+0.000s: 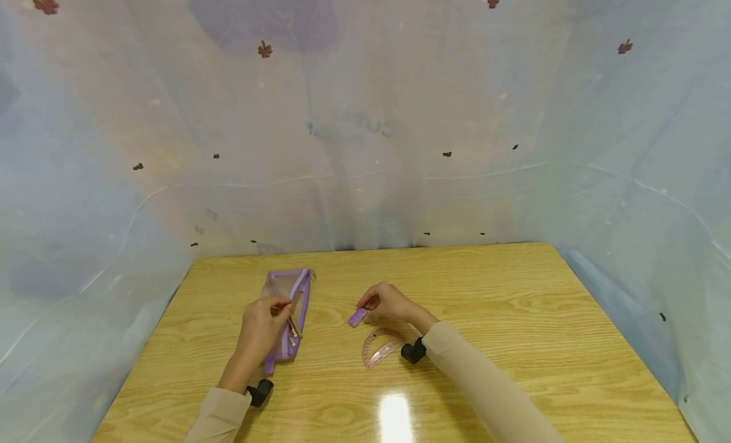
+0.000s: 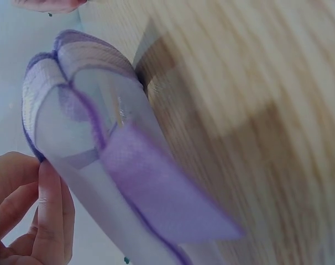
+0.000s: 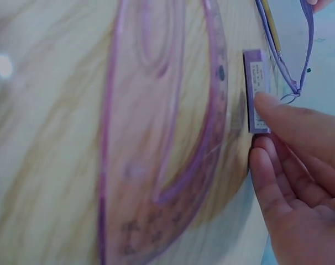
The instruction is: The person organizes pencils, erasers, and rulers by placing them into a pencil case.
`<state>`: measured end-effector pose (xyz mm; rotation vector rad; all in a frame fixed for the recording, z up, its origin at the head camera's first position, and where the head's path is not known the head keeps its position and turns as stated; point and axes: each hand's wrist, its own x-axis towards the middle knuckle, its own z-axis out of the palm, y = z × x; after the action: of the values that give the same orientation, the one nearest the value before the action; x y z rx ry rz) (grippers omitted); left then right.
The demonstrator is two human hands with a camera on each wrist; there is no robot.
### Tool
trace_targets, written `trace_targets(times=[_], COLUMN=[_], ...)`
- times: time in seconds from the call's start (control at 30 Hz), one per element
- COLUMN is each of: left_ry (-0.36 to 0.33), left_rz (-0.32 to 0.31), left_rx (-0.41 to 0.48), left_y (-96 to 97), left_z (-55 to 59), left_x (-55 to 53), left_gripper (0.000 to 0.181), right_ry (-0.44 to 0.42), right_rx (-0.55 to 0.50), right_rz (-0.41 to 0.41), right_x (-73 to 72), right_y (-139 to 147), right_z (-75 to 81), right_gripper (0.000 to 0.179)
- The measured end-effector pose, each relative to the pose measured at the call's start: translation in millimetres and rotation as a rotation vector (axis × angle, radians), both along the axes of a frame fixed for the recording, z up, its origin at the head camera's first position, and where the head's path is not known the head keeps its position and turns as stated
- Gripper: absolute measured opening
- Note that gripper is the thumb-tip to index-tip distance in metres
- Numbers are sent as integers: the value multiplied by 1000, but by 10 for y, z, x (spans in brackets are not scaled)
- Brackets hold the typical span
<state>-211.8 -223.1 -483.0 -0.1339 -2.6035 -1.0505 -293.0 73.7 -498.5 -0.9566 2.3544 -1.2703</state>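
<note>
My left hand [image 1: 264, 322] pinches the edge of a see-through mesh pencil case [image 1: 305, 303] with purple trim, its opening spread. The case's purple tab [image 2: 162, 187] hangs large in the left wrist view. Pencils [image 1: 294, 329] show inside the case, partly hidden by my hand. Between thumb and fingers my right hand [image 1: 391, 304] holds a small purple eraser [image 3: 256, 91] with a white printed label, to the right of the case. Nearer to me, a clear pink protractor [image 1: 384, 352] lies flat on the table below my right wrist.
The wood-grain table [image 1: 491, 303] carries everything. A pale patterned curtain [image 1: 365, 113] stands behind it and along both sides. Black wrist cameras [image 1: 261, 392] sit at both of my wrists, the right one close to the protractor.
</note>
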Motion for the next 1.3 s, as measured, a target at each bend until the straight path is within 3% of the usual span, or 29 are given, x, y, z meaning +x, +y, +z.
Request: trace_targets(times=[0.57,0.9,1.3], left_ry=[32,25,20], left_rz=[-10,0,-7], left_rx=[-4,-8,-10], left_y=[16,11,10], left_z=[-8,15,31], left_x=[-5,-30,7], left_gripper=[12,11,12], right_ry=[16,-25,-19], right_rx=[19,-19,-24], right_rz=[-42,-49,-15], right_x=[42,52,62], right_y=[-51,-57,-32], right_z=[-24,-16,-23], right_gripper=[23,20,18])
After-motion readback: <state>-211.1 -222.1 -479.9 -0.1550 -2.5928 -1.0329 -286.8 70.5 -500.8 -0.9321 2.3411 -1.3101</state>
